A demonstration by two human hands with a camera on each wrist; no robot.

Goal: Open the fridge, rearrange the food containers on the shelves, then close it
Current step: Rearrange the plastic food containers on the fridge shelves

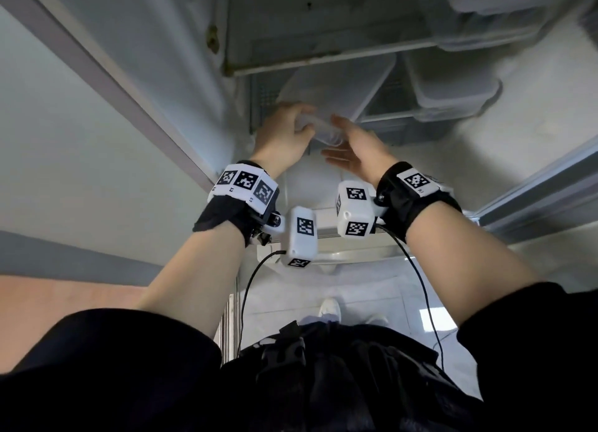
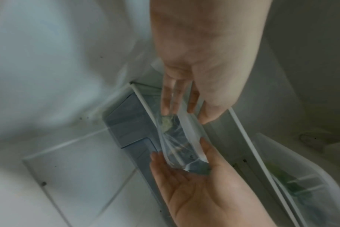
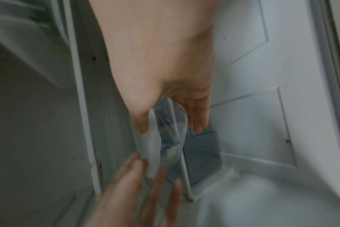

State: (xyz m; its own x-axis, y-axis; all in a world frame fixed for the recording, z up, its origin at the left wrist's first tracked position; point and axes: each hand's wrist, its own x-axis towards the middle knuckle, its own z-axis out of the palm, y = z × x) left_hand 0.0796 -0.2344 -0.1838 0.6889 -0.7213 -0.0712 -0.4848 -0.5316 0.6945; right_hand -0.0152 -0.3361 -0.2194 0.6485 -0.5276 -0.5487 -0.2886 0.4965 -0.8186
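Note:
A small clear food container [image 1: 323, 132] with a white lid is held on edge between both hands inside the open fridge. My left hand [image 1: 286, 130] pinches its one end, with the fingers [image 2: 166, 99] behind the clear body [image 2: 175, 138] and the thumb on the lid side. My right hand [image 1: 351, 155] takes the other end, thumb on the white lid [image 3: 152, 142] and fingers [image 3: 198, 121] along the clear side. Pale food shows through the plastic. The hands are below the front edge of a shelf [image 1: 323, 61].
A larger translucent box [image 1: 339, 82] sits just behind the hands. Another translucent box [image 1: 453, 91] stands to the right, holding something green [image 2: 293, 182]. A blue-grey panel [image 2: 130, 130] lines the fridge's back. White fridge walls close in on both sides.

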